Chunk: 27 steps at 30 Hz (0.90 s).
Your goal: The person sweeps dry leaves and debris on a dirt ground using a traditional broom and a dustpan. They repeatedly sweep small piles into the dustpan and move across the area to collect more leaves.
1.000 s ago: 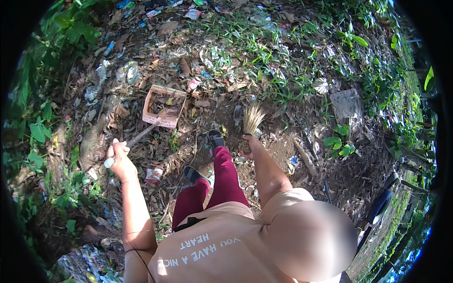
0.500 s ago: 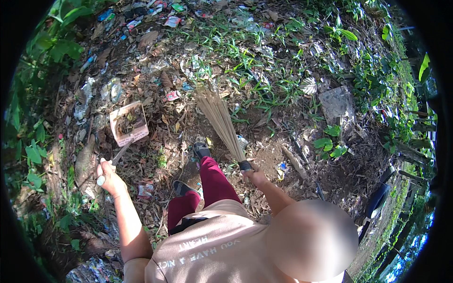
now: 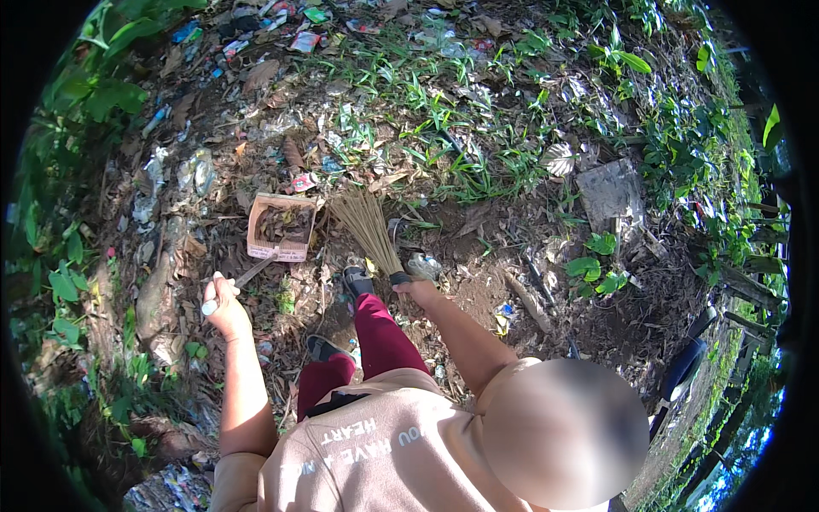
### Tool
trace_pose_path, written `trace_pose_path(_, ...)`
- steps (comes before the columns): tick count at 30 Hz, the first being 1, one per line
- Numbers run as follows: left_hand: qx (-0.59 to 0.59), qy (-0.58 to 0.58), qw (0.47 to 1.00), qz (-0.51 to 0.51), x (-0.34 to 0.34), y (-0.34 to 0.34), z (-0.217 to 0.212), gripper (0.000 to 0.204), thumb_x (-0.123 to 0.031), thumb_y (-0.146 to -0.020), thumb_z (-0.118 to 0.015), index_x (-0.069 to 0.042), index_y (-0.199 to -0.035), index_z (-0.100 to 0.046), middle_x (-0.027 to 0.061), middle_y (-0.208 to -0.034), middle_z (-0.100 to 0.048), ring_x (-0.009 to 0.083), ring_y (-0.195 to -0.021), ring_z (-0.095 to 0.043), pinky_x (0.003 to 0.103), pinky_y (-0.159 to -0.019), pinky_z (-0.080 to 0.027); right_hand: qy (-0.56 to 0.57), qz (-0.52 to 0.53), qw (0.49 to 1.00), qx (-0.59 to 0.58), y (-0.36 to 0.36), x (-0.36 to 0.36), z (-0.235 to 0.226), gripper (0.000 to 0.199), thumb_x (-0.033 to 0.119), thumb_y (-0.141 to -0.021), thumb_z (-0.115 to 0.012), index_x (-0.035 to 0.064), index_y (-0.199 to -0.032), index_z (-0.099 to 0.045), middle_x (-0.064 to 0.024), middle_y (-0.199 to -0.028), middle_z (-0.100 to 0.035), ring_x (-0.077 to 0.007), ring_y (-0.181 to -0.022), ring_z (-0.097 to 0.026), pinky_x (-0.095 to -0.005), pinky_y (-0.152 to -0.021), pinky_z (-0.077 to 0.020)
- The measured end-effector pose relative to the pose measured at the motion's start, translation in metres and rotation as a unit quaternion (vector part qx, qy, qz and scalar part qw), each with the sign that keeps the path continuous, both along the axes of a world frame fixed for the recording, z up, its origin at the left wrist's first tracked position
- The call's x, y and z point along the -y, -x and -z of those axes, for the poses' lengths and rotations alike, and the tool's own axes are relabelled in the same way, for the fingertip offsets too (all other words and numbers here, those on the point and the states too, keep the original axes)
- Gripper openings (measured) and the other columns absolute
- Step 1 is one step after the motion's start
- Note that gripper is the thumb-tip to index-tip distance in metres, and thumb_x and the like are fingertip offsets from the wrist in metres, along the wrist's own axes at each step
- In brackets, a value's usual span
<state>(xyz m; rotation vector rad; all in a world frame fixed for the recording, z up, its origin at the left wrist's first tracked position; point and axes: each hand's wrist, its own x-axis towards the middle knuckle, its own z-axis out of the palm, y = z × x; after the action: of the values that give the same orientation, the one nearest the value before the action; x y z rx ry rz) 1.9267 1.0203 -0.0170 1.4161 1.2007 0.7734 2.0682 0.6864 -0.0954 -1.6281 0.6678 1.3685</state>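
Observation:
My left hand (image 3: 223,309) is closed round the stick handle of a dustpan (image 3: 294,253), a pinkish open scoop with brown dry leaves (image 3: 283,225) in it. The pan lies on the littered ground, ahead and to the right of that hand. My right hand (image 3: 420,292) grips the dark bound end of a stick broom (image 3: 373,229). Its pale bristles fan out forward and to the left, and their tips reach close to the pan's right side.
Leaves, plastic scraps and wrappers (image 3: 304,41) cover the ground, thickest at the far left. A flat grey slab (image 3: 611,193) lies to the right, near a short piece of wood (image 3: 529,302). Green plants (image 3: 64,282) crowd the left edge. My shoes (image 3: 357,282) stand just behind the broom.
The dustpan has moved right, and my left hand has shifted right with it. My right hand and the broom have come left and nearer, bringing the bristles close to the pan.

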Motion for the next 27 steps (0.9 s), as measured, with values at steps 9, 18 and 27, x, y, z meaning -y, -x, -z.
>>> trace_pose_path(9, -0.062, -0.011, 0.993, 0.095, 0.012, -0.033, 0.053, 0.033, -0.015, -0.087, -0.052, -0.002, -0.058, -0.044, 0.0003, -0.052, -0.044, 0.0083, -0.046, -0.038, 0.025, -0.044, -0.033, 0.089, 0.085, 0.991, -0.048, -0.055, 0.011, 0.015, 0.028, 0.022, -0.077, -0.062, 0.0072, -0.097, -0.051, -0.0087, -0.072, -0.057, -0.0226, -0.057, -0.058, -0.0392, -0.048, -0.0454)
trace_pose_path(18, -0.089, -0.038, 0.987, 0.125, 0.003, -0.038, 0.065, 0.032, -0.011, -0.084, -0.053, -0.001, -0.055, -0.042, 0.0009, -0.048, -0.043, 0.0082, -0.044, -0.037, 0.026, -0.043, -0.031, -0.030, -0.044, 0.998, -0.032, -0.069, -0.094, 0.049, 0.023, 0.019, -0.074, -0.064, 0.0064, -0.090, -0.053, -0.0079, -0.072, -0.057, -0.0219, -0.057, -0.057, -0.0403, -0.047, -0.0450)
trace_pose_path(27, -0.131, -0.008, 0.983, 0.129, -0.010, -0.053, 0.057, 0.031, -0.010, -0.082, -0.055, -0.001, -0.054, -0.043, 0.0019, -0.047, -0.044, 0.0081, -0.044, -0.037, 0.027, -0.043, -0.031, -0.050, 0.046, 0.992, 0.107, -0.139, 0.011, 0.014, 0.037, 0.015, -0.072, -0.065, 0.0050, -0.105, -0.053, -0.0072, -0.077, -0.057, -0.0214, -0.063, -0.057, -0.0359, -0.051, -0.0461)
